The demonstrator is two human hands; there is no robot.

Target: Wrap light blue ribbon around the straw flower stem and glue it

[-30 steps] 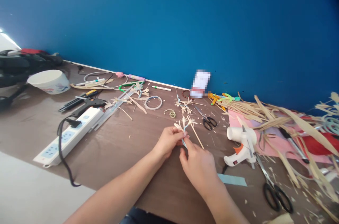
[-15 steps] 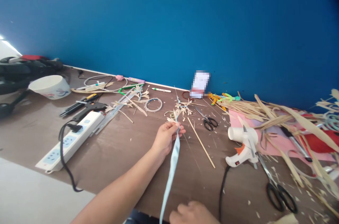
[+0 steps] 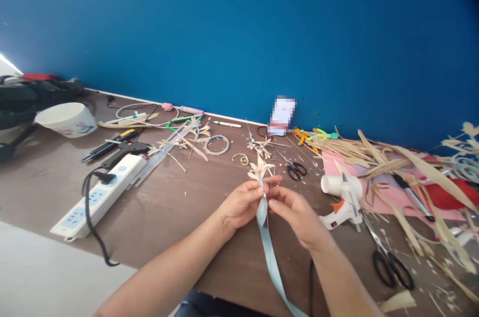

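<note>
Ribbon (image 3: 269,252) below the flower (image 3: 260,169) may loosen if the left hand (image 3: 242,203), pinching both, slackens; whether the right hand (image 3: 296,211) pinches anything cannot be determined.

Half a second ago my right grip (image 3: 297,212) was low, near the front edge of the worktop (image 3: 168,217); now it is up again, with the fingertips close beside my left grip (image 3: 243,204), just below the flower (image 3: 261,169). The blue ribbon (image 3: 270,252), which ran toward the lower left, now makes a twist near the top and falls toward the lower right. The flower has moved a little to the right, and its petals show more openly. My right grip now covers the place where the straw stick lay in view.
</note>
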